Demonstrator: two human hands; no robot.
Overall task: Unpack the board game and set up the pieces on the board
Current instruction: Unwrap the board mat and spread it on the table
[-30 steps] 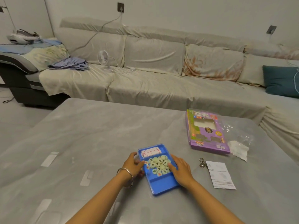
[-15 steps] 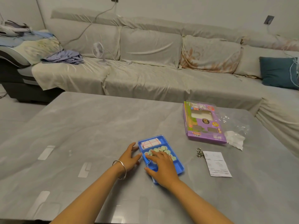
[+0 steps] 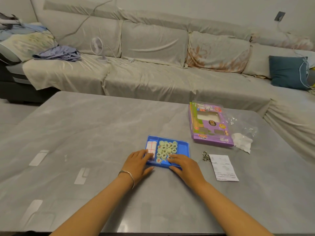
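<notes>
a grey marbled table is filling the foreground, with a long covered sofa running behind it. the unpacking is looking only partly done. the purple box is lying toward the far right of the table with a clear plastic bag just beside it, and the blue tray is sitting out near the person. the round pieces are lying heaped in the tray's middle compartment. the folded board, white with red lines, is lying in the left one, not yet opened out. the left hand is reaching over the tray's near left corner, fingers lying fairly straight on the end of the folded board; whether it is pinching it i cannot tell. the right hand is resting on the near edge, fingers flat and touching the nearest pieces, gripping none that i can see. a leaflet is lying to the right of the tray. by my reckoning most of the job is remaining: lifting out and spreading the board, then placing every piece on it
</notes>
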